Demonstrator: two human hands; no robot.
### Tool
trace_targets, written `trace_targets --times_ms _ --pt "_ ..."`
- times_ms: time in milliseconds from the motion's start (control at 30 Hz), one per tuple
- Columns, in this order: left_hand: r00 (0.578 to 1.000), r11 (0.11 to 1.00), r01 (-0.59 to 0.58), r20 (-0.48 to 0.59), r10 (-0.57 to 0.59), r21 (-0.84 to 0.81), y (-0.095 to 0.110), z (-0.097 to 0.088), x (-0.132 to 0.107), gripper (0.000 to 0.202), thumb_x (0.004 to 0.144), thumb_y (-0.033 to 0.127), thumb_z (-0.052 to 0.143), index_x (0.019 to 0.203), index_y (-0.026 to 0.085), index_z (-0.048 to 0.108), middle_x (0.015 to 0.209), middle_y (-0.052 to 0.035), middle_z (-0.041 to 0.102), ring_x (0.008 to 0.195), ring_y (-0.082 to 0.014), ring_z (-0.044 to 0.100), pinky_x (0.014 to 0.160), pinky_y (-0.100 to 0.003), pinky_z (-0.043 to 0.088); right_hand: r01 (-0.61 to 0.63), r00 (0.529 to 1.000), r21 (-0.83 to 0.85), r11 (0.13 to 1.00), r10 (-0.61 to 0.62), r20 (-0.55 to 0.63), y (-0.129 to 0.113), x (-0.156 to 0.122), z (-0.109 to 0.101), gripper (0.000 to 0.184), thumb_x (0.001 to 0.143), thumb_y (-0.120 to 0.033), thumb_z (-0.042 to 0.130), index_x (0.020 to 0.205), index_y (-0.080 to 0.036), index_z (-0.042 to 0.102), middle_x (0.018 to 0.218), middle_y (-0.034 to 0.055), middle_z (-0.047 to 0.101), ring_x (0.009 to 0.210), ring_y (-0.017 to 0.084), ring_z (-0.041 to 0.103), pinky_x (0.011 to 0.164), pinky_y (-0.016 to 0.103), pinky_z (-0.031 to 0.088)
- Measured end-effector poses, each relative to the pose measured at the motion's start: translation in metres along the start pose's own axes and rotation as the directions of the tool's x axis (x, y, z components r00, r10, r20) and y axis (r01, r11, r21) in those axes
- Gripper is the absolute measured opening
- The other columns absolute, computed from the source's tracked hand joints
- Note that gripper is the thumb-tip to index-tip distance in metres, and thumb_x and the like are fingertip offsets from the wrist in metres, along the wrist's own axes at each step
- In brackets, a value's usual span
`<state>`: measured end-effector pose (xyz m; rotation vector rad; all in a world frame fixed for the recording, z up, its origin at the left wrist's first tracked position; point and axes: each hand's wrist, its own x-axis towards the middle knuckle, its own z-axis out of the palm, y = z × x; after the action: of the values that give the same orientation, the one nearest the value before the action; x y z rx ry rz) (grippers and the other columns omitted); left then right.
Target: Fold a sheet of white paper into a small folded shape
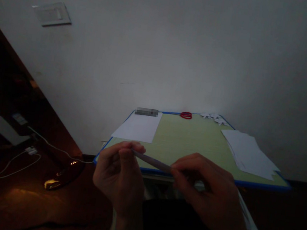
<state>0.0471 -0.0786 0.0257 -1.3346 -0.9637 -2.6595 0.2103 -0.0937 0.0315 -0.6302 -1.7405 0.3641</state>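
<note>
Crosswise, strip (152, 161) joins left grip (118, 174) (right (205, 191) too).

Dim room, low in the frame both hands pinch a thin grey strip (152, 161): left hand (118, 176) on its left end, right hand (207, 193) on its right end. Behind them a small green table (186, 142) with blue edge. White sheet (138, 127) at center, paper stack (250, 154) right, red scissors (186, 115) against the wall (163, 48). White cable (15, 164) lower left.
</note>
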Motion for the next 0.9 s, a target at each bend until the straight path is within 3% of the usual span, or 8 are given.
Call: trace_targets --times_ms 300,433,533,700,900 --pt "1.0 1.0 -0.005 -0.024 0.005 -0.007 0.002 0.002 0.001 0.021 0.1 0.04 0.077 0.092 0.022 0.072 0.075 0.0041 0.076 0.066 -0.0129 0.071 0.066 -0.027 0.058 0.006 1.0 0.007 1.0 -0.006 0.013 0.003 0.0 0.001 0.01 0.099 -0.015 0.071 0.092 -0.023 0.069 0.08 -0.0037 0.073 0.066 0.01 0.069 0.061 0.02 0.053" --pt "0.998 0.994 -0.062 -0.024 0.064 0.093 0.001 0.006 0.0 0.019 0.103 0.035 0.073 0.093 0.02 0.067 0.076 0.0031 0.074 0.068 -0.0132 0.071 0.068 -0.027 0.059 0.003 0.999 0.019 1.0 -0.004 0.042 0.003 0.0 0.0 0.012 0.099 -0.014 0.071 0.091 -0.023 0.068 0.079 -0.0036 0.073 0.064 0.009 0.066 0.058 0.02 0.05" --pt "0.99 0.982 -0.104 -0.082 0.118 0.161 -0.001 0.013 -0.003 0.023 0.106 0.04 0.068 0.096 0.021 0.06 0.07 0.0061 0.066 0.058 -0.0117 0.064 0.059 -0.025 0.055 0.007 0.997 0.036 0.999 -0.009 0.073 0.001 -0.001 -0.001 0.013 0.097 -0.011 0.07 0.091 -0.023 0.068 0.082 -0.0026 0.074 0.064 0.009 0.066 0.055 0.02 0.048" --pt "0.978 0.999 -0.039 -0.204 0.043 0.025 -0.004 0.025 -0.009 0.031 0.105 0.049 0.067 0.094 0.024 0.052 0.06 0.0105 0.049 0.044 -0.01 0.044 0.04 -0.022 0.043 0.017 0.994 0.052 0.998 -0.022 0.109 -0.001 -0.004 0.003 0.015 0.095 -0.009 0.068 0.091 -0.023 0.068 0.079 -0.0034 0.072 0.062 0.009 0.064 0.055 0.021 0.047" --pt "0.95 0.987 -0.016 -0.305 0.065 0.162 -0.004 0.025 -0.012 0.036 0.099 0.052 0.074 0.091 0.022 0.056 0.069 0.0092 0.055 0.045 -0.0083 0.05 0.04 -0.021 0.051 -0.02 0.995 0.006 1.0 0.02 0.097 0.002 -0.002 0.001 0.015 0.095 -0.01 0.067 0.087 -0.023 0.066 0.075 -0.0049 0.068 0.06 0.009 0.062 0.056 0.023 0.046"
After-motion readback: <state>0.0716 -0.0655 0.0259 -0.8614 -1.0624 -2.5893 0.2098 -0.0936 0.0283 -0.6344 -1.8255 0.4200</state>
